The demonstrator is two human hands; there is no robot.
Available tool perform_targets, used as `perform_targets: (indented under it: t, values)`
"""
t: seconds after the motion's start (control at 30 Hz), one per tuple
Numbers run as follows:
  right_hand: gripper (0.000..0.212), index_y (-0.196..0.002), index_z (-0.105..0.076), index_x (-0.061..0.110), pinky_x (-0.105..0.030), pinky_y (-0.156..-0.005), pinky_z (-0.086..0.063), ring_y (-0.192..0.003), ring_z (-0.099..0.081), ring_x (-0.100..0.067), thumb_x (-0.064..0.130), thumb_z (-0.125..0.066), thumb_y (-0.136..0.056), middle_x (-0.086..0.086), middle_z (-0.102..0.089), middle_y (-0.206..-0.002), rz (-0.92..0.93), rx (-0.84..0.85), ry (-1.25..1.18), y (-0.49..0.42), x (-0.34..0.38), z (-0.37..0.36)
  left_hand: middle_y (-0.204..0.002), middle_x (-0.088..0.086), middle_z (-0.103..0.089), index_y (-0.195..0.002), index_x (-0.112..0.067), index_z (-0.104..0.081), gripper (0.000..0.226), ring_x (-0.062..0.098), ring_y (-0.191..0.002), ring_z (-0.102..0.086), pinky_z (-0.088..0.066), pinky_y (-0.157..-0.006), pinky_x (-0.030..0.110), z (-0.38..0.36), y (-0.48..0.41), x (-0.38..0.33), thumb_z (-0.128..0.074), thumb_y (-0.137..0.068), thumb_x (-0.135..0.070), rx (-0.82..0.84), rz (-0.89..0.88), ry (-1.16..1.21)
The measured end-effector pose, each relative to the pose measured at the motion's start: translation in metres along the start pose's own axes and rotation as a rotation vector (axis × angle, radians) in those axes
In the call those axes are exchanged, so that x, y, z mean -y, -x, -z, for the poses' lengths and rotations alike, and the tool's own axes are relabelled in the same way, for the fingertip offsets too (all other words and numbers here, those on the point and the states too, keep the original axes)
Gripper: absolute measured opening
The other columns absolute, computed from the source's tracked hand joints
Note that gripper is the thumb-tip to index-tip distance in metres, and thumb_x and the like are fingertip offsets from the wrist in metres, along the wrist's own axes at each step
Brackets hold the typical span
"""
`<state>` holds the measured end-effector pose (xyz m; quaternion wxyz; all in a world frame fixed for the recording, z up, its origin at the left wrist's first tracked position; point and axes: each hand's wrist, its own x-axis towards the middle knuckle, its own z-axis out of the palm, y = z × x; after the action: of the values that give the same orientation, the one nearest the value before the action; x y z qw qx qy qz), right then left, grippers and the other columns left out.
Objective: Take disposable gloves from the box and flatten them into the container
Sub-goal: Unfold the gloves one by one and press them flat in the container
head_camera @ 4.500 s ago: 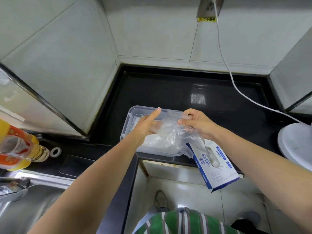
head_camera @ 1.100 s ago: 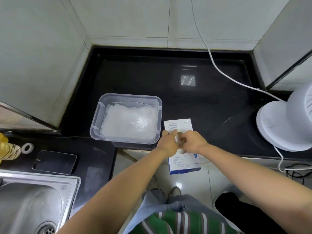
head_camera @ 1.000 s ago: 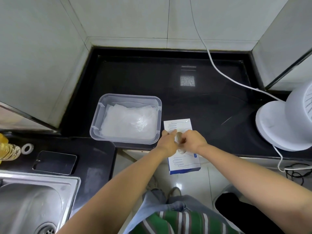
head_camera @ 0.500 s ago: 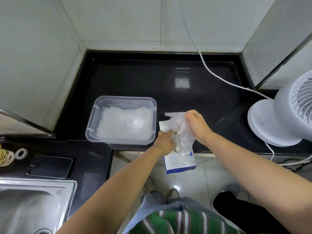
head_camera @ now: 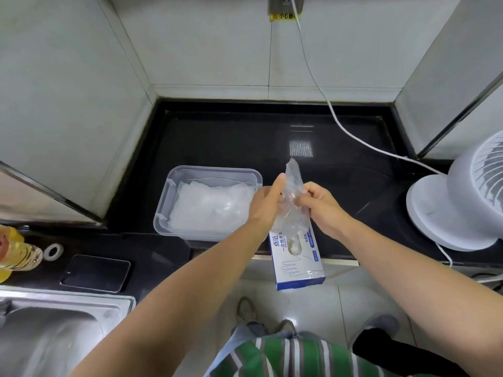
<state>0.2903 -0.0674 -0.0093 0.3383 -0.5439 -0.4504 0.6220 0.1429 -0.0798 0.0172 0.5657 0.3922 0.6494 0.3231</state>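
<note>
On the black counter [head_camera: 217,137], far left: one clear plastic bottle [head_camera: 16,254] of yellow liquid, one small white ring [head_camera: 53,251], and one flat, glossy dark phone [head_camera: 95,272]. One steel sink [head_camera: 54,336] lies in front of these.

Container [head_camera: 174,191]: one, clear plastic, rectangular with rounded corners. It holds a flat pile [head_camera: 209,208] of translucent gloves whose number cannot be counted.

Left hand [head_camera: 265,206]: forearm reaching forward, thumb pointing up, fingers curled on the glove [head_camera: 292,197].

Glove: one, thin crinkled clear film. It is held upright just right of the container and above the box [head_camera: 298,263], with its tip standing clear of both hands.

Right hand [head_camera: 319,206]: fingers curled, pinching the glove from the right. The two hands are close together with the film between them.

Box: one, white and blue card, overhanging the counter's front edge. Whether the glove's lower end is inside its opening cannot be told.

Cord [head_camera: 340,123]: one, white.

Fan [head_camera: 462,202]: one, white plastic with a round base.
</note>
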Motion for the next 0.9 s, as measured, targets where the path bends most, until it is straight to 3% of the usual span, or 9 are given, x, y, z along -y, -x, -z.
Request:
perform_targets:
  t: [0.13, 0.2, 0.27, 0.33, 0.43, 0.53, 0.7, 0.8, 0.9]
  values:
    - [0.020, -0.094, -0.056, 0.015, -0.033, -0.077, -0.050, -0.080, -0.061, -0.020, 0.007, -0.070, -0.082, -0.007, -0.064, -0.085, 0.025, 0.106, 0.048, -0.004, 0.005, -0.007, -0.082, 0.008, -0.065, -0.080, -0.009, -0.065, 0.019, 0.020, -0.078, -0.060, -0.053, -0.078, 0.034, 0.015, -0.010, 0.001, -0.065, -0.090, -0.026, -0.064, -0.092, -0.018]
    - [0.038, -0.112, -0.059, 0.014, -0.036, -0.089, -0.052, -0.094, -0.067, -0.021, 0.030, -0.077, -0.082, -0.009, -0.070, -0.105, -0.054, 0.152, -0.028, -0.008, 0.010, -0.013, -0.080, 0.012, -0.061, -0.086, 0.003, -0.065, 0.020, 0.019, -0.076, -0.054, -0.048, -0.070, 0.027, 0.025, -0.009, 0.000, -0.060, -0.092, -0.015, -0.055, -0.135, -0.008]
    - [0.063, -0.127, -0.060, 0.011, -0.042, -0.099, -0.051, -0.111, -0.066, -0.028, 0.060, -0.060, -0.087, -0.015, -0.066, -0.124, -0.197, 0.294, -0.065, -0.009, 0.021, -0.016, -0.085, 0.012, -0.063, -0.094, 0.004, -0.066, 0.021, 0.015, -0.078, -0.056, -0.047, -0.070, 0.023, 0.037, -0.008, -0.001, -0.054, -0.095, -0.013, 0.014, -0.190, -0.020]
    - [0.073, -0.130, -0.060, 0.007, -0.041, -0.097, -0.051, -0.117, -0.063, -0.031, 0.066, -0.036, -0.095, -0.017, -0.065, -0.126, -0.312, 0.431, -0.076, -0.010, 0.031, -0.019, -0.093, 0.009, -0.069, -0.100, -0.005, -0.069, 0.020, 0.010, -0.082, -0.062, -0.050, -0.074, 0.019, 0.049, -0.006, -0.001, -0.051, -0.098, -0.013, 0.109, -0.204, -0.019]
    - [0.048, -0.132, -0.059, 0.004, -0.040, -0.101, -0.048, -0.123, -0.059, -0.032, 0.039, -0.050, -0.100, -0.018, -0.063, -0.130, -0.304, 0.467, -0.129, -0.015, 0.038, -0.028, -0.097, 0.007, -0.070, -0.104, -0.014, -0.068, 0.019, 0.011, -0.087, -0.063, -0.051, -0.082, 0.022, 0.069, -0.008, 0.002, -0.050, -0.098, -0.011, 0.157, -0.189, 0.022]
    - [0.034, -0.124, -0.061, -0.003, -0.040, -0.094, -0.053, -0.106, -0.067, -0.031, 0.012, -0.062, -0.093, -0.021, -0.066, -0.119, -0.225, 0.244, -0.254, -0.030, 0.041, -0.037, -0.097, 0.007, -0.071, -0.102, -0.015, -0.067, 0.013, 0.022, -0.088, -0.066, -0.052, -0.082, 0.029, 0.087, -0.011, 0.008, -0.059, -0.096, -0.024, 0.117, -0.157, -0.001]
    - [0.002, -0.093, -0.064, 0.010, -0.030, -0.077, -0.056, -0.082, -0.068, -0.019, 0.010, -0.067, -0.092, -0.013, -0.068, -0.095, -0.140, 0.037, -0.153, -0.049, 0.048, -0.059, -0.079, 0.007, -0.060, -0.089, -0.007, -0.058, 0.022, 0.016, -0.070, -0.055, -0.051, -0.069, 0.025, 0.121, -0.014, 0.019, -0.067, -0.091, -0.027, 0.039, -0.082, -0.082]
    - [0.007, -0.091, -0.063, 0.012, -0.026, -0.068, -0.055, -0.078, -0.066, -0.018, 0.009, -0.069, -0.090, -0.011, -0.068, -0.089, -0.083, 0.057, -0.042, -0.054, 0.057, -0.077, -0.106, -0.001, -0.060, -0.104, -0.018, -0.058, 0.028, 0.014, -0.095, -0.059, -0.053, -0.088, 0.031, 0.139, -0.017, 0.021, -0.064, -0.090, -0.042, -0.010, -0.064, -0.029]
    - [0.015, -0.087, -0.060, 0.015, -0.026, -0.069, -0.054, -0.072, -0.066, -0.016, 0.007, -0.072, -0.087, -0.005, -0.069, -0.078, -0.036, 0.199, 0.049, -0.060, 0.064, -0.092, -0.127, -0.004, -0.057, -0.124, -0.028, -0.056, 0.072, 0.019, -0.114, -0.057, -0.047, -0.102, 0.041, 0.149, -0.019, 0.010, -0.065, -0.069, -0.074, 0.042, -0.016, 0.118]
